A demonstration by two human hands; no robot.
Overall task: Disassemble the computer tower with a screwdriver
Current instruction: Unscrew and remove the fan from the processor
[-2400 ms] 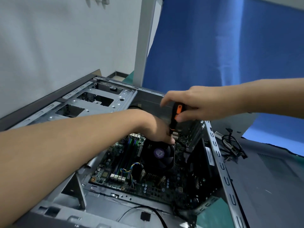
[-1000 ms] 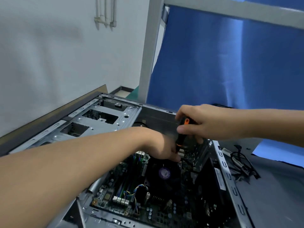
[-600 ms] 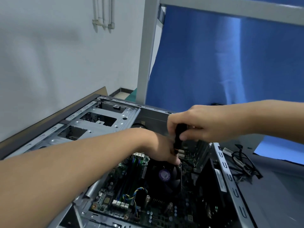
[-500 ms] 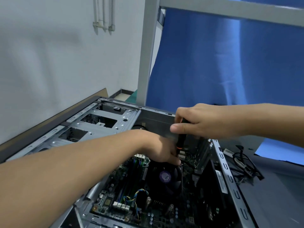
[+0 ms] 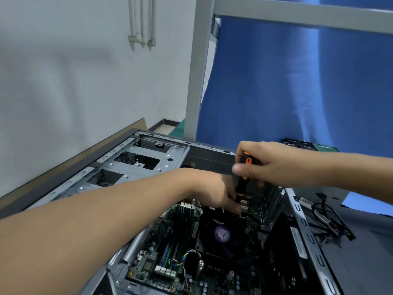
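Steel sheet, pale and punched with square cut-outs, forms the drive cage (image 5: 136, 165) up-left of the cooler fan (image 5: 222, 233). The fan is the round black part with a purple hub sticker inside the open computer tower (image 5: 304, 228), which lies on its side. Just left of the fan runs the green motherboard (image 5: 170, 252), studded with slots and small capacitors.

The left hand (image 5: 221, 194) sits at the fan's far edge, fingers bent down beside the tool's lower end. Whether they pinch the shaft or merely steady it cannot be told. The screwdriver (image 5: 241, 186) stands nearly upright just beyond the fan, its top leaning slightly right, with a black grip banded in orange. The right hand (image 5: 276, 167) is wrapped round that handle, above and right of the fan.

The screw is probably hidden under the left fingertips, straight below the right hand, so the turning would run about that upright axis. The left hand is the nearer to it.

Right of the fan, outside the case wall, lie loose black cables (image 5: 327, 216).
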